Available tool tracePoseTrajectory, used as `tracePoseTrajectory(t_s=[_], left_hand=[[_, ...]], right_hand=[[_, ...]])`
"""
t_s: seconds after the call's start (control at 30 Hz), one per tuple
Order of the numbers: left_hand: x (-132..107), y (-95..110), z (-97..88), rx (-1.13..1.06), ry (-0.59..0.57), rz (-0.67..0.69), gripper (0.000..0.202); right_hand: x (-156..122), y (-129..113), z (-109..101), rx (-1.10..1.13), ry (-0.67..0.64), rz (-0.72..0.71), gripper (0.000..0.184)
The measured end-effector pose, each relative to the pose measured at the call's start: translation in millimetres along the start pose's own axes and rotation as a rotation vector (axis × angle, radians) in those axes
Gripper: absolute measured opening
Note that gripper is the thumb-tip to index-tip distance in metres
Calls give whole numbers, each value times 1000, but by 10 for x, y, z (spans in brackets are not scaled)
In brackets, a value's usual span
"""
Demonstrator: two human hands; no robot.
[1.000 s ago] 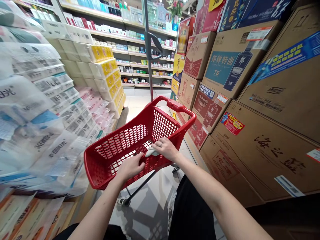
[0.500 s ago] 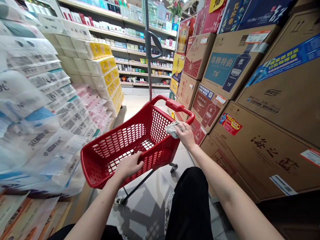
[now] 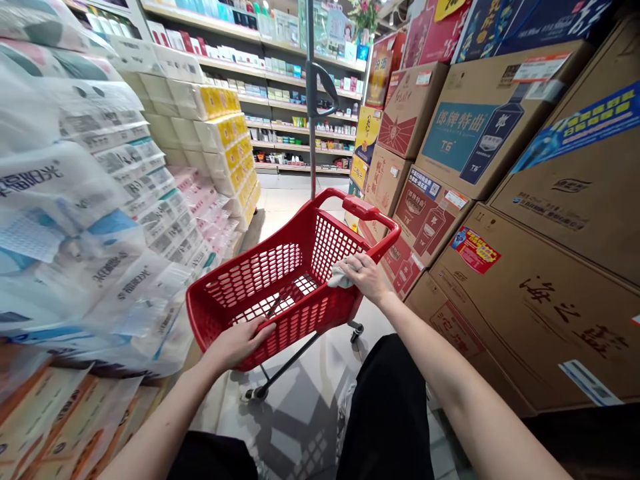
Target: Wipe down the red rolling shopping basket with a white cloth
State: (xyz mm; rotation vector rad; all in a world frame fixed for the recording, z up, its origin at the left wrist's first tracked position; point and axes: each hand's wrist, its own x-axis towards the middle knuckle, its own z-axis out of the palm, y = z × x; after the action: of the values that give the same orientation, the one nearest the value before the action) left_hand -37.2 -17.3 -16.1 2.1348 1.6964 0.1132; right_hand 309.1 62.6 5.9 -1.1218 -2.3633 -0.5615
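Head cam: brown cardboard boxes [image 3: 550,280] right, wrapped tissue packs [image 3: 100,220] left, red plastic mesh trolley basket [image 3: 240,287] on the floor between. Looks light and stiff to me, so grab its rim. Arm stretched forward, the left hand [image 3: 239,341] has fingers hooked over the near rim. The right hand [image 3: 365,277] clamps a soft pale crumpled cloth [image 3: 339,278] on the right rim.

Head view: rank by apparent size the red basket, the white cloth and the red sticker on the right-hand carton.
1. red basket, by far.
2. red sticker.
3. white cloth, though the right hand covers part of it, so 2 versus 3 is unsure.
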Motion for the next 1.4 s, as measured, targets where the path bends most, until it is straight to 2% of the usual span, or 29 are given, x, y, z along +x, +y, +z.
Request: tracePoseTrajectory(t_s=[0.07, 0.13, 0.33, 0.43, 0.5, 0.6, 0.77, 0.87, 0.97, 1.1, 1.23, 1.33, 1.4], left_hand=[[-4, -45, 19, -11, -3, -18, 52], [24, -46, 25, -36, -13, -7, 55], [102, -111, 38, -109, -25, -27, 68], [91, -179, 59, -106, -16, -44, 71], [70, -213, 64, -101, -8, -58, 72], [33, -246, 63, -87, -3, -87, 74], [4, -242, 78, -46, 9, -89, 75], [18, -200, 89, -41, 26, -64, 76], [40, -160, 96, -25, 29, -60, 76], [53, -159, 105, -35, 42, -87, 77], [27, -172, 79, -87, 57, -107, 78], [-16, -148, 27, -129, 58, -97, 77], [-48, -127, -8, -142, 61, -99, 76]], right_hand=[[42, -73, 34, 5, -2, 53, 32], [75, -247, 120, 26, -7, 65, 33], [92, -995, 472, 91, 66, 1, 35], [124, -1208, 556, 91, 93, -40, 36], [159, -1186, 541, 86, 65, -115, 35], [191, -899, 409, 56, -11, -219, 32], [163, -222, 97, -82, -82, -154, 26], [166, -108, 54, -106, -103, -153, 24], [205, -296, 164, -96, -123, -151, 24], [282, -783, 373, -22, -117, -205, 25], [358, -1224, 486, 30, -92, -241, 24], [392, -1379, 501, 54, -101, -254, 22], [388, -1345, 480, 58, -103, -257, 22]])
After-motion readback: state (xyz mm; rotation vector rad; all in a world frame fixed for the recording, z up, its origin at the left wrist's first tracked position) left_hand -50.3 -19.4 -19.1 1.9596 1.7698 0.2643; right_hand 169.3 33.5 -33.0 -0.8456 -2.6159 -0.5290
